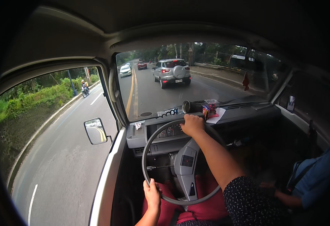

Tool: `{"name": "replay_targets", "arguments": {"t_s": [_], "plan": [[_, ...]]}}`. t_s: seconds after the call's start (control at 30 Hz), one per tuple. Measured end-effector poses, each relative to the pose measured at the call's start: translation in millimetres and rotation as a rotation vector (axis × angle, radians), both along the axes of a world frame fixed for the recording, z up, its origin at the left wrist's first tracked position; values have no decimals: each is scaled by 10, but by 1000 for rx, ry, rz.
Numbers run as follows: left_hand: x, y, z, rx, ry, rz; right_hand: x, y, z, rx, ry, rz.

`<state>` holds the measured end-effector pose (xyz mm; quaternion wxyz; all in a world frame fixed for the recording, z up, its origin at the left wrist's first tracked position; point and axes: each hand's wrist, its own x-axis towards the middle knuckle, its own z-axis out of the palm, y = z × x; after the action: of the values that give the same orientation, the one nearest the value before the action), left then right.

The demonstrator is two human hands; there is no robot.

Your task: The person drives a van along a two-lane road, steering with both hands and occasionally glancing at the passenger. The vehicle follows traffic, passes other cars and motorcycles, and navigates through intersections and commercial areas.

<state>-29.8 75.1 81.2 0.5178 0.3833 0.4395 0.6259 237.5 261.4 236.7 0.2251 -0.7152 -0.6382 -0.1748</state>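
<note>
View: head camera, looking down and forward inside a vehicle cab.
Wheel: grey steering wheel sits centre-low in the frame, its hub pale grey with dark buttons.
Left hand: left hand is at about 7 o'clock on the wheel rim, fingers closed around the rim, thumb on the near side.
Right hand: right hand is at about 12 o'clock on the rim, fingers curled over the top and gripping it; the forearm crosses the wheel face diagonally from 4 o'clock.
Sleeve: dark dotted sleeve covers the right upper arm at the lower edge.
Lap: red cloth lies below the wheel at 6 o'clock.
Gauges: instrument cluster shows just behind the rim top, partly hidden by the right hand.
Dashboard: dashboard carries a small box of coloured items and white paper, at 1 o'clock from the wheel.
Mirror: side mirror hangs outside the left window at 9 o'clock from the wheel.
Road ahead: silver car runs ahead in the same lane; a white car and a red car are farther off beyond yellow centre lines.
Left window: motorcyclist rides beside a green verge.
Passenger: a person in blue sits at 3 o'clock, hands low and blurred; finger state cannot be told.
</note>
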Motion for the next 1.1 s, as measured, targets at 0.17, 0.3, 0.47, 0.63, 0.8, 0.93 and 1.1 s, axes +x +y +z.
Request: {"name": "replay_targets", "arguments": {"t_s": [0.17,0.3,0.47,0.63,0.8,0.93,1.1], "plan": [[16,-98,-33,2,24,-19,91,-85,-27,-41,58,-50],[48,-158,-31,-29,50,-10,190,-167,-9,-63,86,-105],[97,-236,-87,-15,27,-20,299,-271,-39,-79,103,-165],[108,-256,-124,-3,24,-20,336,-331,96,-230,175,-173],[129,-191,-153,1,94,72,457,-376,221,-371,171,-148],[103,-176,-282,71,134,113,645,-319,205,-458,243,-89],[6,-34,-383,-113,94,53,874,-339,148,-545,348,42]]}}
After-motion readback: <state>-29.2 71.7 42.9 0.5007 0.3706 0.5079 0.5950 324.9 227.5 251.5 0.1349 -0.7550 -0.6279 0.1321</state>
